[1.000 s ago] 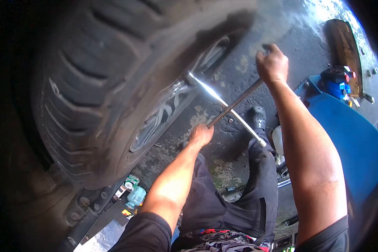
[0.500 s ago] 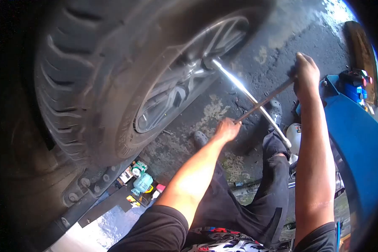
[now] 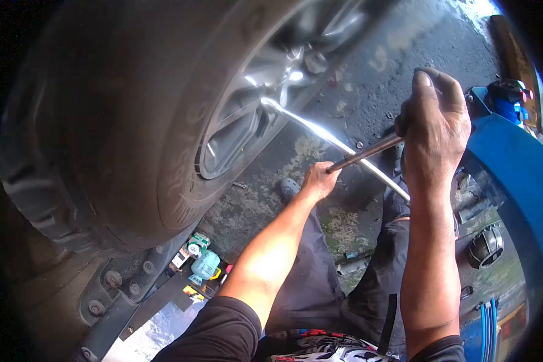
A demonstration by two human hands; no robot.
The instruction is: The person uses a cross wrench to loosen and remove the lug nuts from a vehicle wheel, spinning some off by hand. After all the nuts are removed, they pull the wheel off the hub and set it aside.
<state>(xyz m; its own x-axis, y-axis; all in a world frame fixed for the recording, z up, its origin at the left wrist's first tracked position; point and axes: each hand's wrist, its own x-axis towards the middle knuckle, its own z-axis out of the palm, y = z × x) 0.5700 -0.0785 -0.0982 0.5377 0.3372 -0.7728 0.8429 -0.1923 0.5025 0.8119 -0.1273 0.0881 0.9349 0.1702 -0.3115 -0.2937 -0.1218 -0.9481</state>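
Observation:
A four-way lug wrench [image 3: 320, 131] is in my hands, its bright shaft slanting from the wheel down towards my knee. My left hand [image 3: 320, 181] is closed around one end of the darker crossbar. At the other end of that bar, my right hand [image 3: 437, 117] grips with fingers wrapped, raised higher and nearer the camera. The wrench's far tip overlaps the lower spokes of the alloy rim [image 3: 208, 172] in this view. Around the rim is a large black tyre [image 3: 133, 133] with chunky tread, filling the upper left.
A blue curved panel [image 3: 507, 163] stands at the right, with a blue-and-black item [image 3: 510, 108] beside it. Green and teal tools [image 3: 206, 264] lie at lower left. A dark rounded object [image 3: 486, 246] sits on the stained floor [image 3: 241, 211] at right, beside my legs.
The wrench's far tip has shifted from the hub area to lower left across the spokes. My right hand has come closer to the camera; both hands keep their grip. The view has shifted.

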